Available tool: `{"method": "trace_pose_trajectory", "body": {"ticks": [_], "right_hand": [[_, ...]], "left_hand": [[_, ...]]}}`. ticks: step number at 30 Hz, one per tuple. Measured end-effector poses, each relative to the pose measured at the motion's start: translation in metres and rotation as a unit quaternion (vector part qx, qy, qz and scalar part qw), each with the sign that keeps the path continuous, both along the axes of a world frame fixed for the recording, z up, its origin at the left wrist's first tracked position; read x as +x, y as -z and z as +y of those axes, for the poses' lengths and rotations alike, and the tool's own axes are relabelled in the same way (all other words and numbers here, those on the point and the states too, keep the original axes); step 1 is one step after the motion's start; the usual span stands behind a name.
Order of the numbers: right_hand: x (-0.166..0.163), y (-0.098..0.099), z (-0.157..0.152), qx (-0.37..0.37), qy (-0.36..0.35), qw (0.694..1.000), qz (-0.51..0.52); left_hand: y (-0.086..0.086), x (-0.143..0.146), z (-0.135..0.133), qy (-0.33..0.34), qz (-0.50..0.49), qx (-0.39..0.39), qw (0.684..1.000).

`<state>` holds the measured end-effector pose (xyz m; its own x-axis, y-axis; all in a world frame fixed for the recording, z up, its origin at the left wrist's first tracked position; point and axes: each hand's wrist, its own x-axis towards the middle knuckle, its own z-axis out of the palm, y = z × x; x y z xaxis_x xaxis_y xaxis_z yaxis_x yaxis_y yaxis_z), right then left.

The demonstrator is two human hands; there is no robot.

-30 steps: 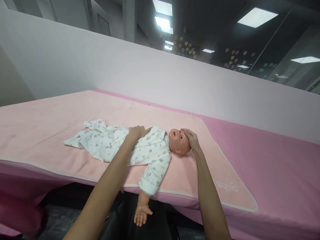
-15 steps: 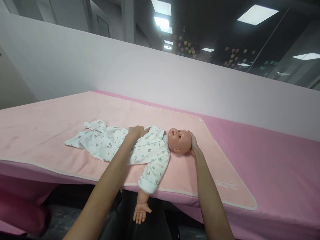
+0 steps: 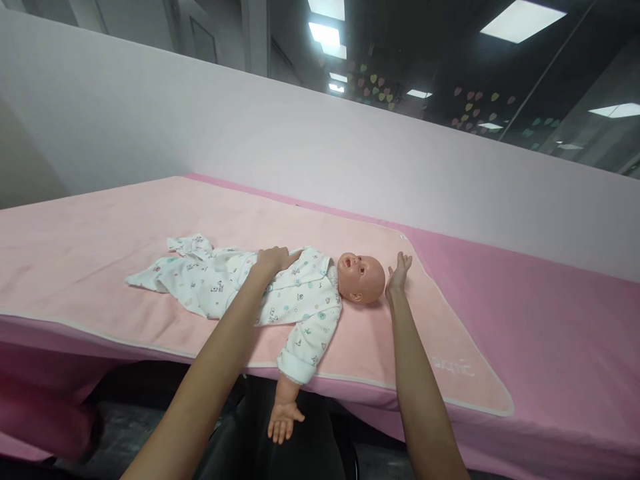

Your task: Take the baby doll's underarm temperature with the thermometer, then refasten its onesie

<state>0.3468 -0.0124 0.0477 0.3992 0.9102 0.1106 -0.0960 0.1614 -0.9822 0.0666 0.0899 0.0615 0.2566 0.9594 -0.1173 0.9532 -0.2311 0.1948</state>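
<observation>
A baby doll (image 3: 363,279) lies on its back, its head to the right. It wears a white printed sleepsuit (image 3: 300,300) whose flat, limp legs stretch left. My left hand (image 3: 273,259) rests on the doll's chest, one finger stretched out along the cloth and the others partly hidden. My right hand (image 3: 399,273) is open just right of the doll's head, fingers spread and holding nothing. The doll's near arm hangs over the front edge, its bare plastic hand (image 3: 285,420) palm up.
Under the doll lies a peach mat (image 3: 100,247) with a white border, on a pink-covered table (image 3: 550,320). A white wall (image 3: 300,147) with dark glass above runs along the back. At lower left is a blurred dark-pink shape (image 3: 45,420).
My right hand has let go of the doll's head and moved slightly right, its fingers spreading. My left hand stays on the chest. The view has shifted slightly.
</observation>
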Motion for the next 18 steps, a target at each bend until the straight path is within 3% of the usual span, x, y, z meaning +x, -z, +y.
{"method": "trace_pose_trajectory", "body": {"ticks": [9,18], "right_hand": [[-0.015,-0.004,-0.002,-0.031,-0.094,0.995,-0.01],[-0.016,-0.006,-0.005,-0.042,-0.117,0.992,0.027]], "left_hand": [[0.001,0.0,0.0,0.005,-0.006,0.008,1.0],[-0.001,0.0,-0.002,0.007,0.001,0.005,1.0]]}}
